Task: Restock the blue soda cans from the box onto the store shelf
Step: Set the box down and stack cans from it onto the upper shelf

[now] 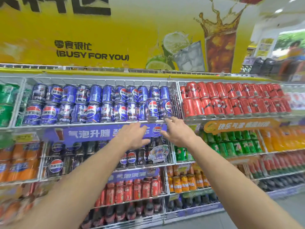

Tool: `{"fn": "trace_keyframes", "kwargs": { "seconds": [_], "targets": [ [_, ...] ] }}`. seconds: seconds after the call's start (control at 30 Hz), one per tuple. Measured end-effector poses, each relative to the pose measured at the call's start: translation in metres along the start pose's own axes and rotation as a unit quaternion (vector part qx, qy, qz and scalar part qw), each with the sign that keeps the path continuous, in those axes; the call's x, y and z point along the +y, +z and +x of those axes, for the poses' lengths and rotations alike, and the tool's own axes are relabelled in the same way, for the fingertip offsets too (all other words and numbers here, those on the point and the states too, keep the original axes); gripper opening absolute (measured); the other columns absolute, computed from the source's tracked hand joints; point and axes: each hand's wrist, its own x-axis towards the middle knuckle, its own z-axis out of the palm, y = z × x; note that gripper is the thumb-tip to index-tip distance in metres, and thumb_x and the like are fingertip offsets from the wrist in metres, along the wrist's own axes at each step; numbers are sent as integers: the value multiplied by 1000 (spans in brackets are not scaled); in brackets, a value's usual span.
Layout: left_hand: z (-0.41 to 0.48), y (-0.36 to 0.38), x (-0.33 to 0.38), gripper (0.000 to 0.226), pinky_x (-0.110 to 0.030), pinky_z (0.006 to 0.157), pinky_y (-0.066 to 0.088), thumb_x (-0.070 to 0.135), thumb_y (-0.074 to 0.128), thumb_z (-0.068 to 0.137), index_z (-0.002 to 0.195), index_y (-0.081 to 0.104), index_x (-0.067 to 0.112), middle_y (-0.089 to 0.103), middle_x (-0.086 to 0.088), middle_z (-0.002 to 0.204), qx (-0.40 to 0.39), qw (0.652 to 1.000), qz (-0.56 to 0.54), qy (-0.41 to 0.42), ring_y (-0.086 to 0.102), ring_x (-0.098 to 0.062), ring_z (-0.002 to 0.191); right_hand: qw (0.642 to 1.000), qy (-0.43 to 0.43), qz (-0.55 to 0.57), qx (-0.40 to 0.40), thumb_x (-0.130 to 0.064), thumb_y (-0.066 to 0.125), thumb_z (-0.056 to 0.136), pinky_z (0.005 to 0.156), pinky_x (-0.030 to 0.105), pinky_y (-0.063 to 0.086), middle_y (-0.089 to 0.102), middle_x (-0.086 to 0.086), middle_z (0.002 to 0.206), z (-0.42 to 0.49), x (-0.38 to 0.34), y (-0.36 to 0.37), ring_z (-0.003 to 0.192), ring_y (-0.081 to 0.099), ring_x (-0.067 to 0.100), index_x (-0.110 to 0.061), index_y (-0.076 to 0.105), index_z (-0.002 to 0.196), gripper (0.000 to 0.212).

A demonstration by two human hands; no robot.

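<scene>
While my left hand (132, 136) and right hand (178, 132) hover empty, fingers spread, below mid-frame blue cans (152, 108): next, probably fetch from unseen box.

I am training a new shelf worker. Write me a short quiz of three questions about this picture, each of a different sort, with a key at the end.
1. Multiple choice: which cans stand directly to the right of the blue cans?
A. green cans
B. red cans
C. orange cans

2. True or false: these blue cans stand in one layer only.

3. Fill in the missing word: the English line on the yellow sign above the shelves reads "BUSY FOR ___".

Key
1. B
2. False: they are stacked in two layers, one on the other.
3. YOU
</scene>
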Motion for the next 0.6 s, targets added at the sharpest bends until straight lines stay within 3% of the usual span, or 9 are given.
{"fn": "trace_keyframes", "kwargs": {
  "seconds": [0.27,0.5,0.6],
  "targets": [
    [-105,66,-33,64,-49,98,47,64,46,94,136,51,16,55,-13,133,-51,998,7,-37,52,-34,124,996,-57,-13,-74,-61,47,98,107,54,44,42,17,148,-59,-95,72,137,41,40,-16,38,150,70],
    [-142,137,-78,66,-50,102,47,65,47,93,136,52,14,55,-15,136,-115,982,-44,-141,53,-35,127,982,-120,11,-145,-58,45,99,110,54,41,39,17,153,-51,-153,154,141,38,39,-16,31,155,71],
    [-146,192,-76,63,-50,99,50,65,49,89,125,58,14,61,-17,131,-128,974,-77,-173,56,-37,124,975,-133,36,-174,-55,48,99,108,52,44,43,19,149,-52,-156,209,137,43,40,-14,34,153,69]
  ]
}}
